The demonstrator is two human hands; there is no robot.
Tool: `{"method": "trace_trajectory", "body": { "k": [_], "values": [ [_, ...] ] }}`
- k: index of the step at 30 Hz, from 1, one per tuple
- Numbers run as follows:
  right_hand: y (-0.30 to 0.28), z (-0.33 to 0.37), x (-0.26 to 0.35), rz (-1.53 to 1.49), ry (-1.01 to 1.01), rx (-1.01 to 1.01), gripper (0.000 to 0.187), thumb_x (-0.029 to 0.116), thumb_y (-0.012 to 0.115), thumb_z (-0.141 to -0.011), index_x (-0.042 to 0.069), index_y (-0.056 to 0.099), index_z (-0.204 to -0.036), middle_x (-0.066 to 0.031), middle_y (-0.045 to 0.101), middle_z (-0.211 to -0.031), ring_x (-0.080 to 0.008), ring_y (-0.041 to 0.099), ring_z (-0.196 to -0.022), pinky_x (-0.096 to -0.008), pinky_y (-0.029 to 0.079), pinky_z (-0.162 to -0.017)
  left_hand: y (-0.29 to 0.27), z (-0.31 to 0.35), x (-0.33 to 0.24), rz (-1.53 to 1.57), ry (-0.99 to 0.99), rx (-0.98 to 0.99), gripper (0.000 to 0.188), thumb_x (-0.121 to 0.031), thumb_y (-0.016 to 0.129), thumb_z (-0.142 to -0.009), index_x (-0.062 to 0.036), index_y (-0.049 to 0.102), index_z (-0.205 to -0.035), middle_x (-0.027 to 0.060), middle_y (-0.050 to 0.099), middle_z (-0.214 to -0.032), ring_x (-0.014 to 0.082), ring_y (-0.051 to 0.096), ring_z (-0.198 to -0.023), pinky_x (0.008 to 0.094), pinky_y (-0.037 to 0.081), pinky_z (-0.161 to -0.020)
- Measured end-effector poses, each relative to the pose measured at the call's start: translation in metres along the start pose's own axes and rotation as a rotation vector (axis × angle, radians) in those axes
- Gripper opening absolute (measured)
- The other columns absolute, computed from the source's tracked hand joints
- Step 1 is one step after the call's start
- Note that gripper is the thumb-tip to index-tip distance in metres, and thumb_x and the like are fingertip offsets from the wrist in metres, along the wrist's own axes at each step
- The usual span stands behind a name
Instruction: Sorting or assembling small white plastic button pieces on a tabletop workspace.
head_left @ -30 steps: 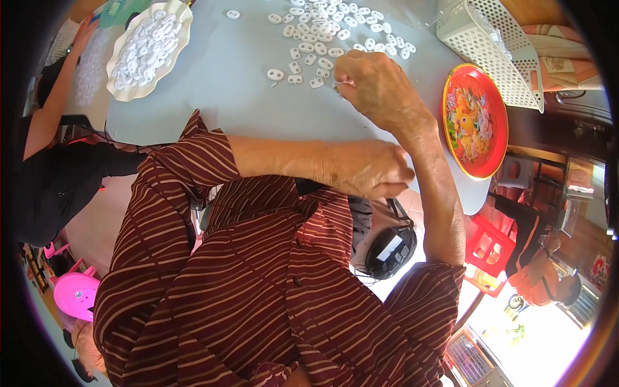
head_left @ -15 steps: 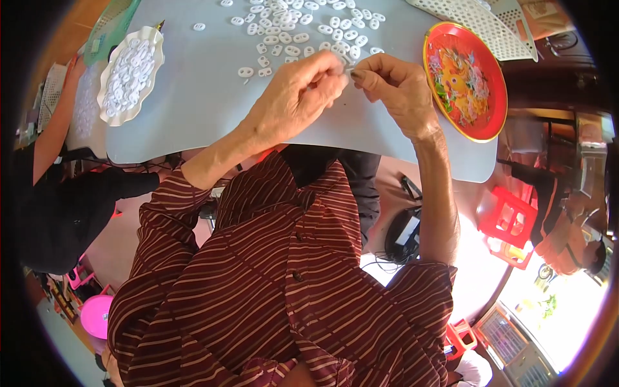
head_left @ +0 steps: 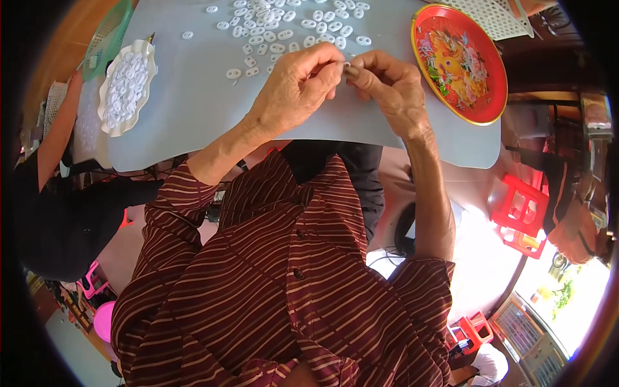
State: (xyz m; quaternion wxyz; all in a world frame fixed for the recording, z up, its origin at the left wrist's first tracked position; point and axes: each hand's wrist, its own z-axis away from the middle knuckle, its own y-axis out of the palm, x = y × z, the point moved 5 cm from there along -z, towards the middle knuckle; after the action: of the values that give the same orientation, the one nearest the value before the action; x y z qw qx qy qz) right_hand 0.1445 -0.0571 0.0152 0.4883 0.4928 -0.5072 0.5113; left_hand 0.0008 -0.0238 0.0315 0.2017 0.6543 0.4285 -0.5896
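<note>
My left hand (head_left: 298,84) and my right hand (head_left: 393,90) meet fingertip to fingertip above the grey table. Both are closed in a pinch on a small white piece (head_left: 347,64), mostly hidden by the fingers, so its exact kind does not show. Just beyond them lie many loose white oval plastic pieces with two holes (head_left: 277,48), some close to my left knuckles. More white pieces (head_left: 127,80) fill a cream scalloped dish (head_left: 146,90) at the left. To the right of my right hand is a round red tray (head_left: 493,97) with a colourful picture and gold rim.
The grey tabletop (head_left: 193,97) ends in a curved near edge. A green basket (head_left: 106,39) stands at the far left, a white perforated basket (head_left: 496,22) at the far right. Another person's arm (head_left: 58,129) reaches in from the left. Red stools (head_left: 519,209) stand on the floor at right.
The view has shifted a little, so the table's things sit slightly differently. My hands remain together, with fingertips a bit closer and a small white piece now showing between them.
</note>
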Motion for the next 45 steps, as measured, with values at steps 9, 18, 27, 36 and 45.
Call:
{"method": "trace_trajectory", "body": {
  "k": [9, 18, 27, 36, 45],
  "values": [
    [-0.001, 0.003, -0.005, 0.002, -0.097, -0.091, 0.012, 0.009, 0.063, -0.083, -0.002, 0.065, -0.086, -0.0026, 0.063, -0.068, -0.0071, 0.05, -0.057, -0.0237, 0.043, -0.052, 0.006, 0.0, 0.005, -0.074, -0.093, -0.035, 0.013, -0.013, 0.054, -0.088, -0.0007, 0.055, -0.087, 0.0, 0.052, -0.064, 0.0076, 0.051, -0.059, 0.0223, 0.04, -0.052],
    [-0.079, -0.004, 0.042, 0.744, -0.362, -0.389, 0.014, 0.01, 0.062, -0.082, -0.002, 0.066, -0.087, -0.0083, 0.064, -0.066, -0.008, 0.058, -0.058, -0.0238, 0.046, -0.055, 0.03, 0.006, 0.017, 0.192, -0.202, -0.058, 0.01, -0.01, 0.052, -0.087, -0.0016, 0.057, -0.084, 0.0002, 0.054, -0.065, 0.0056, 0.049, -0.06, 0.0206, 0.038, -0.055],
    [-0.126, -0.058, 0.019, 1.025, -0.324, -0.135, 0.016, 0.012, 0.063, -0.079, 0.002, 0.068, -0.09, -0.0109, 0.066, -0.072, -0.018, 0.063, -0.064, -0.03, 0.05, -0.062, 0.037, 0.007, 0.013, 0.135, -0.189, -0.02, 0.01, -0.009, 0.052, -0.087, -0.0004, 0.055, -0.085, -0.0007, 0.05, -0.065, 0.0065, 0.048, -0.058, 0.0212, 0.038, -0.054],
    [-0.119, -0.07, 0.019, 1.033, -0.197, -0.124, 0.015, 0.014, 0.064, -0.075, 0.002, 0.069, -0.081, -0.0172, 0.065, -0.073, -0.0309, 0.064, -0.069, -0.0381, 0.051, -0.069, 0.041, 0.009, 0.01, 0.182, -0.194, 0.021, 0.01, -0.009, 0.05, -0.089, 0.0004, 0.055, -0.088, 0.0021, 0.053, -0.07, 0.0066, 0.048, -0.062, 0.0213, 0.038, -0.057],
    [-0.132, -0.069, 0.035, 1.001, -0.114, -0.089, 0.014, 0.011, 0.064, -0.067, 0.0, 0.067, -0.075, -0.0104, 0.064, -0.063, -0.0184, 0.065, -0.065, -0.0331, 0.053, -0.065, 0.041, 0.009, 0.012, 0.122, -0.191, 0.022, 0.01, -0.009, 0.052, -0.088, 0.0, 0.055, -0.087, 0.0005, 0.051, -0.065, 0.0057, 0.047, -0.06, 0.0205, 0.036, -0.055]
  ]
}}
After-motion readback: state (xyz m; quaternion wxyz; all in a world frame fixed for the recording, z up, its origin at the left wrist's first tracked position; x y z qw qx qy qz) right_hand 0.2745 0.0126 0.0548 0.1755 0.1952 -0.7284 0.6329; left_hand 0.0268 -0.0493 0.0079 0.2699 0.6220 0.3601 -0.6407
